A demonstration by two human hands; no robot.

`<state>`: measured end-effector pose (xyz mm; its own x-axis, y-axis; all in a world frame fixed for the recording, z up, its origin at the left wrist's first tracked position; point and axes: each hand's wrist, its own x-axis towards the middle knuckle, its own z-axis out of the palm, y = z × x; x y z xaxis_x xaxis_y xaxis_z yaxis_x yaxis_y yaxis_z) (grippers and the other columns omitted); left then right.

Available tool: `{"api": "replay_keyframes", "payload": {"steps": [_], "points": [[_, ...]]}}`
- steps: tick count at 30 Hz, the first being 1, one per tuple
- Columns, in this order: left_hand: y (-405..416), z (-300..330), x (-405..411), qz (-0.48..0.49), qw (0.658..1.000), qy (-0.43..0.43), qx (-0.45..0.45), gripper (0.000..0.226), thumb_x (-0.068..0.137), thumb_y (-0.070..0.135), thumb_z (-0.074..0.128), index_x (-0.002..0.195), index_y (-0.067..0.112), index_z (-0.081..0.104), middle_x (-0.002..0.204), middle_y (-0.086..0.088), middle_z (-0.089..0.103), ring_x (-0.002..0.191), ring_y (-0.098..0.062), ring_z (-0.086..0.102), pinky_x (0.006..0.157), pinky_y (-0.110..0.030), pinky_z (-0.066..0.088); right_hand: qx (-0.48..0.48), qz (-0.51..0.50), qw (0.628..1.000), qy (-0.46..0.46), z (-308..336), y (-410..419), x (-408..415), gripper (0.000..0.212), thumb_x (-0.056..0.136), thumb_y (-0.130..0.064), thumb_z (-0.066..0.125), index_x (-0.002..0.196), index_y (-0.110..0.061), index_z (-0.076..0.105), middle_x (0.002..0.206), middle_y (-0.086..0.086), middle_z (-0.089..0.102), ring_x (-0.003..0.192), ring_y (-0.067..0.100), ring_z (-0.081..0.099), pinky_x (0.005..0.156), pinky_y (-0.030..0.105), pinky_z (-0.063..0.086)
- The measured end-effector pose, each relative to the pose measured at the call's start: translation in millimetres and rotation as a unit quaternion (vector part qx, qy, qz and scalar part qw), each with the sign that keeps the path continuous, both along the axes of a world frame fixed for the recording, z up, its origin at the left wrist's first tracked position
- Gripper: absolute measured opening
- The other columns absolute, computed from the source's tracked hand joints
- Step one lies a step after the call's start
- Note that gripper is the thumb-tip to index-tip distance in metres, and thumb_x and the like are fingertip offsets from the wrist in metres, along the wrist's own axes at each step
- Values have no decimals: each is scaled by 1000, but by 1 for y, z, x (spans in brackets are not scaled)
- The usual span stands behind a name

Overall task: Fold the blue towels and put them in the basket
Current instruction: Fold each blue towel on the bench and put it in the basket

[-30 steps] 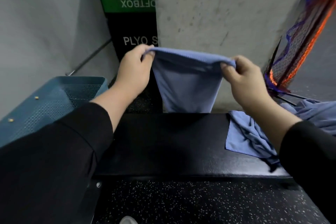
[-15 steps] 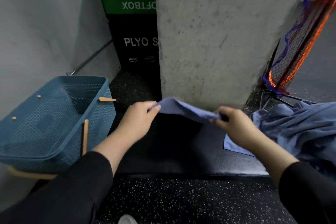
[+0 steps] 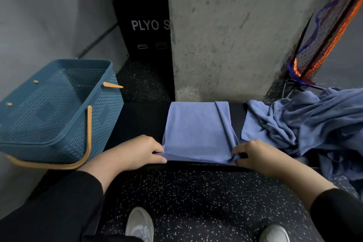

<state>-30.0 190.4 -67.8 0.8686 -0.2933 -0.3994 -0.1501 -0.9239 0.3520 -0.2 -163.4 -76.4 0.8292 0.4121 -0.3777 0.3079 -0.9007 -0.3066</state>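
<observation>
I am holding a blue towel (image 3: 196,129) by its near edge, one corner in each hand. My left hand (image 3: 137,153) is pinching the near-left corner between thumb and curled fingers, and my right hand (image 3: 253,155) is pinching the near-right corner the same way, so both are grasping cloth rather than resting on it. From these two grips the towel is stretching straight away from me, lying flat on the black bench (image 3: 137,120), its far edge reaching toward the concrete pillar (image 3: 225,35). Its long axis is running away from the grips, not across them, and a raised crease is running along that same line just inboard of my right grip.

I am judging the next fold as a carry of the near edge forward onto the far edge, which would halve it along that axis; both hands would have to travel together so the corners land square.

The basket (image 3: 59,112) is sitting off to the left of my left grip, apart from the towel and looking empty, so the left hand is the nearer one for the drop. The pile of unfolded towels (image 3: 306,122) is lying just beyond my right grip.
</observation>
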Motion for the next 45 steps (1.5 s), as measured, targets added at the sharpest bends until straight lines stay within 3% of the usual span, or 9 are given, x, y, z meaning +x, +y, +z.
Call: {"api": "replay_keyframes", "payload": {"steps": [4, 10, 14, 20, 23, 27, 30, 38, 45], "points": [[-4, -2, 1, -14, 999, 11, 28, 27, 91, 31, 65, 73, 13, 58, 62, 6, 50, 55, -6, 41, 55, -27, 31, -47, -3, 999, -4, -1, 3, 9, 32, 83, -51, 67, 84, -19, 59, 77, -3, 62, 75, 16, 57, 69, 34, 46], [-6, -4, 13, 116, 990, -5, -83, 26, 98, 27, 60, 78, 11, 64, 70, 3, 68, 58, -4, 63, 57, -18, 50, -15, -55, 997, -52, 12, -4, 22, 35, 90, -34, 64, 63, -24, 45, 58, -4, 51, 59, 14, 46, 55, 26, 32], [-9, -7, 28, 302, 917, -14, -262, 21, 101, 15, 56, 89, 0, 64, 76, -22, 71, 72, -28, 76, 74, -47, 62, 134, -167, 977, -21, 8, 8, 34, 27, 100, -28, 53, 76, -14, 52, 68, 6, 63, 65, 21, 61, 63, 25, 52], [-4, 28, 40, 275, 808, -427, -298, 32, 96, 4, 61, 124, 15, 70, 126, 14, 63, 117, 5, 57, 101, -7, 38, 420, -159, 828, -335, 46, 36, 32, 12, 97, -9, 55, 92, -19, 59, 104, -8, 70, 99, 0, 62, 80, 12, 44], [7, 9, 32, 189, 891, -351, -218, 32, 90, 5, 71, 121, 9, 72, 124, 1, 68, 116, -10, 64, 98, -6, 37, 257, -86, 933, -237, 13, 21, 34, 16, 93, -31, 62, 97, -16, 67, 97, 2, 73, 90, 17, 65, 83, 22, 47], [23, -19, 22, 93, 992, -78, -29, 52, 74, 62, 52, 94, 19, 75, 80, 2, 70, 82, -14, 67, 85, -36, 53, 62, 5, 994, -90, -24, 2, 32, 31, 92, -43, 60, 67, -27, 50, 69, -7, 55, 64, 6, 51, 63, 25, 38], [24, -32, 21, 36, 999, -19, 28, 74, 63, 71, 38, 90, 9, 70, 78, 13, 45, 75, -3, 42, 89, -44, 51, 42, 27, 994, -102, -28, 6, 31, 27, 92, -38, 64, 75, -19, 58, 77, -4, 57, 71, 14, 52, 66, 30, 38], [21, -33, 24, 36, 998, -34, -25, 21, 89, 37, 67, 81, 18, 74, 76, 3, 65, 71, -8, 58, 79, -41, 52, 52, -6, 999, 16, -17, 2, 32, 39, 74, -62, 73, 97, -31, 68, 99, -14, 60, 91, 4, 59, 87, 26, 48], [15, -45, 31, -22, 997, -70, 33, 39, 81, 73, 58, 86, 37, 73, 124, 27, 51, 122, -1, 39, 106, -31, 23, 95, -81, 989, -77, -29, 18, 42, 26, 100, -41, 51, 115, -24, 63, 112, -2, 62, 94, 18, 60, 79, 30, 40]]}}
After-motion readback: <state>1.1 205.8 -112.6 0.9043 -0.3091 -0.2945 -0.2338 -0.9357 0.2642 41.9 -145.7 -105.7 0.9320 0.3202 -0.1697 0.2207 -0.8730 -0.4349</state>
